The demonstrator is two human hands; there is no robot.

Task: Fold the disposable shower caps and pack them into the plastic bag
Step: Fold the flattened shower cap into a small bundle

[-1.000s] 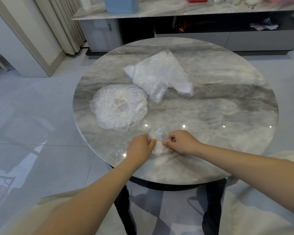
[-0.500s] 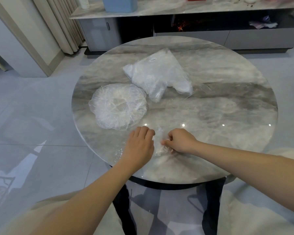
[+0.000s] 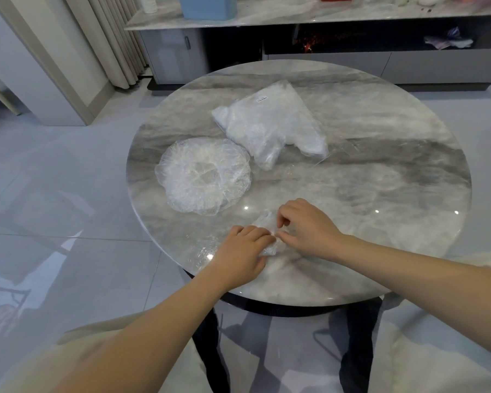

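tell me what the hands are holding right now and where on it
Both work one folded shower cap on the table. The right hand pinches its near right edge; the left hand presses flat on its left side.

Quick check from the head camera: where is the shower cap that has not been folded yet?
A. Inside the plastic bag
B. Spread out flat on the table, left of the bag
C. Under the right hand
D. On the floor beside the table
B: the open round shower cap lies spread flat on the table, to the left of the plastic bag, clear of both hands.
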